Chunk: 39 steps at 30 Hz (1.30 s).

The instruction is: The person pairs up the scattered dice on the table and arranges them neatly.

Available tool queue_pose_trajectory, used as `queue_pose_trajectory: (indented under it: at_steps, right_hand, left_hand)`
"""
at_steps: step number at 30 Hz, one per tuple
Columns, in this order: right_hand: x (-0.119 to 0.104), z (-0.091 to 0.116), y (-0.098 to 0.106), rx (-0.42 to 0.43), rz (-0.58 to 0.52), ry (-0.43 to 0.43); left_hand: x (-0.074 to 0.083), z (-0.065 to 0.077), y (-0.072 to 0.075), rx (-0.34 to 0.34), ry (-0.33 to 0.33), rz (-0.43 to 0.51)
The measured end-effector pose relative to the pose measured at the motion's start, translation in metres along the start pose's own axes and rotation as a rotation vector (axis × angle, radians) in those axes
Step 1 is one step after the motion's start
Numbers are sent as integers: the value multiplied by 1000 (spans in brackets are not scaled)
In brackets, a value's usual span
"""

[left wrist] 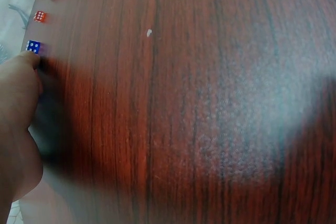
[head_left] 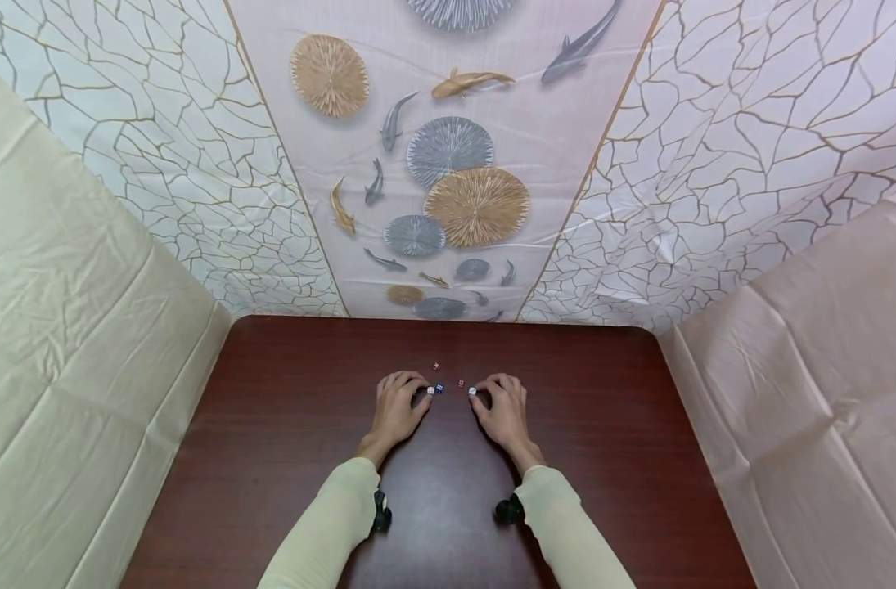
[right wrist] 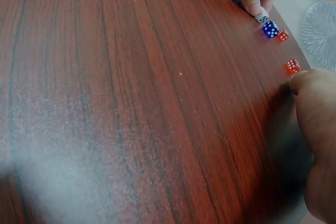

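Observation:
My left hand (head_left: 398, 413) pinches a white die (right wrist: 262, 16) between thumb and index finger at the tabletop. Touching or right beside that die is a translucent blue die (right wrist: 271, 29) with white pips. Across a short gap, my right hand (head_left: 503, 415) holds a second white die (head_left: 472, 391) between its thumb and fingertip. One red die (right wrist: 292, 66) lies just left of the right fingertips. Farther back, behind the blue die, sits another red die (head_left: 436, 366). In both wrist views, each camera's own hand hides the die it pinches.
The dark reddish wood table (head_left: 285, 458) has a glossy, wood-grained top. Its far edge meets a patterned cloth backdrop (head_left: 448, 270) with fish and round leaves. Beige cloth walls (head_left: 801, 409) rise on both sides. Black wrist cameras (head_left: 508, 510) hang by the light sleeves.

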State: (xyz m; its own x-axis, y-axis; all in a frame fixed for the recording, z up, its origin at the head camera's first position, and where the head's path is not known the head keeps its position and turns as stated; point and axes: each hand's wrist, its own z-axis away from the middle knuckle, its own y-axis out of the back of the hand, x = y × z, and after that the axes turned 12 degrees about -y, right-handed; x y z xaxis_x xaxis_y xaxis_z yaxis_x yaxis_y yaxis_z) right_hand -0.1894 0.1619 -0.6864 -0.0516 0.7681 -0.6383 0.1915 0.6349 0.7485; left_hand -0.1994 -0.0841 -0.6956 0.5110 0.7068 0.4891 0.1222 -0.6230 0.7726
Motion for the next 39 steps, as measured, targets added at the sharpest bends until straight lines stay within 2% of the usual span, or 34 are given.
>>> queue_pose_trajectory:
  at_steps: [8,15,27,39]
  right_hand:
    - [-6,4,5,-30,-16,3]
    - [-11,11,8,-20,-37,65]
    - [-16,30,8,34,-38,196]
    - [-16,46,2,15,-84,281]
  left_hand:
    - [1,2,1,7,3,-1]
    - [1,1,1,-11,14,2]
    - [0,1,0,8,-3,2]
    - [1,0,0,9,-8,-2]
